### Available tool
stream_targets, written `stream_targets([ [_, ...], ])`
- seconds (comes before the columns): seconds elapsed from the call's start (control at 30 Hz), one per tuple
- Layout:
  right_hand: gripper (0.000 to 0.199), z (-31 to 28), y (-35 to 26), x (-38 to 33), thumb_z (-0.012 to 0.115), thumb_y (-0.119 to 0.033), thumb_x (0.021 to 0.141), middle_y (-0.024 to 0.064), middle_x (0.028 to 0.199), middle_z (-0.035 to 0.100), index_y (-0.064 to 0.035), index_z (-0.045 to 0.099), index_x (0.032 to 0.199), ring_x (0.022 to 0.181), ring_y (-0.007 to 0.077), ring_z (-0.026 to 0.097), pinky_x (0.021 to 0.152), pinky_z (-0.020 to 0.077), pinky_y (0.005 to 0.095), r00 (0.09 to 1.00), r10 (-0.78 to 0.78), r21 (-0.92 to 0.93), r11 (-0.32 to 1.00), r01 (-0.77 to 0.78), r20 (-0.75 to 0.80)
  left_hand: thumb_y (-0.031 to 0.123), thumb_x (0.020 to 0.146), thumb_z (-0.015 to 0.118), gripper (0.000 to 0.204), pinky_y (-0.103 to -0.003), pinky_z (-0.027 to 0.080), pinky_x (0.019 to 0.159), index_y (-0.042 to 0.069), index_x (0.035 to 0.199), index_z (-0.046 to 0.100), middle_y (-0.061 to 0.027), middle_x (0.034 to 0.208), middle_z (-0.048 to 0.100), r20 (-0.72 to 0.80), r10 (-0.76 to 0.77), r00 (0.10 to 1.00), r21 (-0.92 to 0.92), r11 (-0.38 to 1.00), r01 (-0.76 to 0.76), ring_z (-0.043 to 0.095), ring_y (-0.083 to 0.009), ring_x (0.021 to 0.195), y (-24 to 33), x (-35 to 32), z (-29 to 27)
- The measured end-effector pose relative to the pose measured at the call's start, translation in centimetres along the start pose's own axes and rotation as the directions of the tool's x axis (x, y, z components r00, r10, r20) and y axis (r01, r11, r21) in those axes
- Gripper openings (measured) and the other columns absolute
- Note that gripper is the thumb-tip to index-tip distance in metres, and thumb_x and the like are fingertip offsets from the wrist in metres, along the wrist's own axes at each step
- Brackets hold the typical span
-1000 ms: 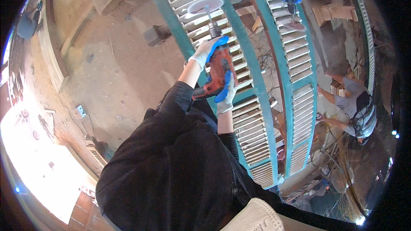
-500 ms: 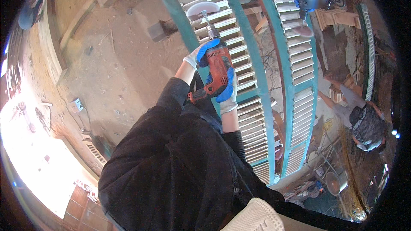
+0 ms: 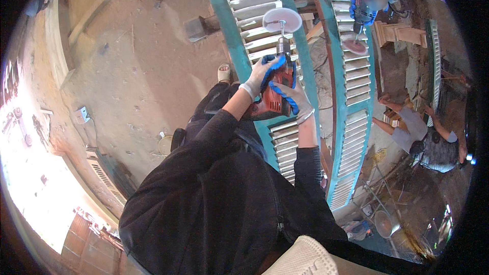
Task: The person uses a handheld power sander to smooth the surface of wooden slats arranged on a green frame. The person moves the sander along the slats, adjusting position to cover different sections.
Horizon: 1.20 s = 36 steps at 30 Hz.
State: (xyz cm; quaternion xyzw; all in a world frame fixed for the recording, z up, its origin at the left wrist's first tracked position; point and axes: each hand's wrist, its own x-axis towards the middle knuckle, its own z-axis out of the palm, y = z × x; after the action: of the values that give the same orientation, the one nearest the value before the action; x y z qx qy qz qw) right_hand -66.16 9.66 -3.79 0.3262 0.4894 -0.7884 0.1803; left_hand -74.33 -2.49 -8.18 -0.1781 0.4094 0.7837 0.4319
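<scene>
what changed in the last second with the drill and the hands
Little changed. The red drill with its round sanding disc sits a bit further right on the teal louvred shutter, the disc now near the frame's right edge. The left hand and right hand kept their grip on the drill throughout. The second shutter and a co-worker's drill stayed about as they were.

The drill (image 3: pixel 275 91) has been swung from a steep tilt to near upright, its sanding disc (image 3: pixel 282 20) carried up the teal shutter (image 3: pixel 254 7) to the upper slats — grip kept by the left hand (image 3: pixel 262 74) and right hand (image 3: pixel 294 101), now more side by side. The co-worker's sanding disc (image 3: pixel 355 47) has been brought lower on the second shutter (image 3: pixel 356 86) — the seated person (image 3: pixel 433 145) is seen shifted lower right.
</scene>
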Motion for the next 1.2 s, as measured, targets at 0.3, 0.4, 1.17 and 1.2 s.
stream_targets([
  [0.3,0.1,-2.1,1.7,0.4,0.082,-0.001,0.064,0.0092,0.126,0.048,-0.0073,0.022,0.144,0.112,0.0188,0.051,0.094,0.0466,0.0343,0.983,-0.121,-0.011,0.992,0.124,0.137,0.01,0.078,0.073,0.054,-0.031,0.054,0.076,0.003,0.125,0.047,-0.0105,0.107,0.061,-0.073,0.077,0.994,-0.149,0.985,-0.087,0.063,-0.0177,0.088,-4.0,-0.2,-0.9],
  [0.4,0.101,-2.9,1.6,2.1,0.082,-0.004,0.064,0.0091,0.126,0.049,-0.0075,0.021,0.144,0.113,0.019,0.05,0.097,0.0441,0.035,0.969,-0.151,-0.026,0.987,0.159,0.197,0.009,0.08,0.071,0.05,-0.033,0.054,0.077,0.002,0.123,0.047,-0.0082,0.102,0.063,-0.039,0.164,0.986,-0.018,0.986,-0.165,0.063,-0.0188,0.086,-3.8,1.1,-1.6],
  [1.17,0.079,-1.8,3.5,4.1,0.058,-0.051,0.087,0.0094,0.128,0.049,-0.0115,0.023,0.146,0.113,0.0167,0.048,0.095,0.0411,0.0298,0.993,-0.113,-0.246,0.962,0.119,0.038,0.021,0.076,0.076,0.033,-0.026,0.05,0.064,-0.001,0.096,0.061,-0.0043,0.084,0.064,-0.427,0.145,0.893,0.16,0.984,-0.083,0.059,-0.011,0.069,-4.1,1.4,-0.7],
  [1.2,0.077,-2.7,3.9,4.5,0.057,-0.052,0.087,0.0102,0.126,0.05,-0.012,0.024,0.145,0.112,0.0168,0.049,0.093,0.0425,0.0293,0.983,-0.172,-0.278,0.943,0.183,0.065,0.022,0.076,0.076,0.032,-0.026,0.049,0.064,0.0,0.095,0.061,-0.0046,0.084,0.063,-0.432,0.135,0.892,0.153,0.985,-0.075,0.058,-0.0111,0.069,-3.8,1.7,0.0],
])
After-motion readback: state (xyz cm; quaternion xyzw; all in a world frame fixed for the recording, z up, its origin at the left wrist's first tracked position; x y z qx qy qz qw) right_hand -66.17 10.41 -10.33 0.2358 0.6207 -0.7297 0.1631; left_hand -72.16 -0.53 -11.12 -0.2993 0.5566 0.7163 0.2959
